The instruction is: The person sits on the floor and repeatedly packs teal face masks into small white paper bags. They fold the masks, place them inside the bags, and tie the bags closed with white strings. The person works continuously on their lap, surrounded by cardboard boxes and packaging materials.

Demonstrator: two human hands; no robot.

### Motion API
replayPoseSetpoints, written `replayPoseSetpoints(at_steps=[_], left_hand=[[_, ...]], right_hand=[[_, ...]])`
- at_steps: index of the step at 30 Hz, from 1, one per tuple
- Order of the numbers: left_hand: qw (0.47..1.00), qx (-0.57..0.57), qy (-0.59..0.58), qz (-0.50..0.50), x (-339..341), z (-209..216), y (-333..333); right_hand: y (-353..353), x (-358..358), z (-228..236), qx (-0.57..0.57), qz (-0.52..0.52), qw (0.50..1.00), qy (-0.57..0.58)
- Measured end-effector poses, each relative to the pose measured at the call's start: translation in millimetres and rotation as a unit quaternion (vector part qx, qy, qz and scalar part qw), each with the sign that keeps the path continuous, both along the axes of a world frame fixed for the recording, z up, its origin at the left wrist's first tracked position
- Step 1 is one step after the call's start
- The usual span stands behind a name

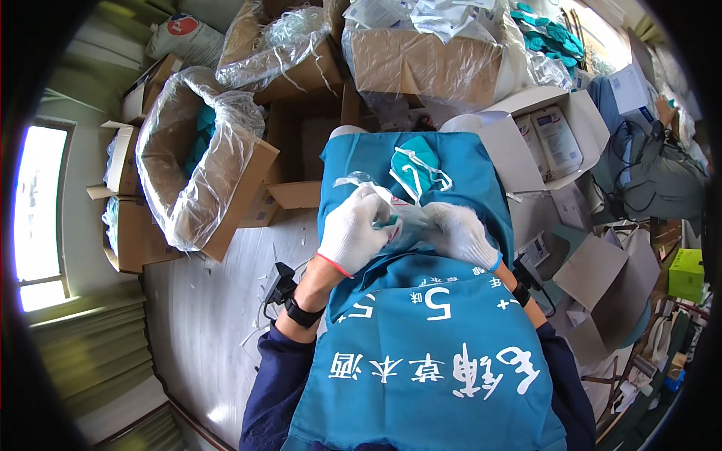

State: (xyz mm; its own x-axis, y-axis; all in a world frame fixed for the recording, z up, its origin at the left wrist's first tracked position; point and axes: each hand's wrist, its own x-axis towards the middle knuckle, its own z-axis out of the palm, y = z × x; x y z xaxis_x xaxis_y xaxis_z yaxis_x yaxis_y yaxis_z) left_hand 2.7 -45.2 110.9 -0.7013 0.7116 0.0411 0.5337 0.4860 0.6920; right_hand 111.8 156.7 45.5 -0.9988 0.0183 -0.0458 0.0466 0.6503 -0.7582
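Above my lap, both hands in white knit gloves hold a clear plastic bag [408, 219] with some printing on it. My left hand [352, 233] has its fingers closed on the bag's left side, where a bit of teal shows by the fingertips. On the opposite side, my right hand [460, 234] is closed on the bag, its fingertips partly hidden by plastic. Just beyond them a teal face mask [416, 163] with white straps lies on the blue apron [481, 177] over my knees. What is in the bag cannot be made out fully.
At the left stands a plastic-lined carton [169, 173] with teal items inside. An open carton [304, 143] sits beyond my left knee. Straight ahead is a box [429, 68] heaped with white packets. On the right, a white box [553, 143] holds packs; another person [654, 165] sits past it.
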Motion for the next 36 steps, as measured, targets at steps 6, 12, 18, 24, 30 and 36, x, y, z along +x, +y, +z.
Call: replayPoseSetpoints(at_steps=[6, 12, 18, 24, 30, 36], left_hand=[[0.968, 0.148, 0.060, 0.192, -26, 22, -30], [0.894, 0.324, 0.004, 0.309, -90, 53, -66], [0.982, 0.110, -0.090, 0.124, -137, 6, 29], [0.952, -0.297, -0.069, 0.040, -119, -119, 105], [0.934, -0.335, -0.123, 0.017, -105, -145, 97], [0.965, -0.003, -0.251, 0.075, -133, -159, 74]], right_hand=[[10, 12, 0, -0.009, -0.067, 0.992, -0.108], [3, 16, -14, 0.115, 0.075, 0.983, 0.124], [-28, -1, 3, 0.309, 0.166, 0.875, 0.332], [-26, -5, 28, 0.271, 0.215, 0.882, 0.320], [-9, 13, 16, 0.242, 0.196, 0.910, 0.274], [-1, -2, 7, 0.173, 0.166, 0.943, 0.230]])
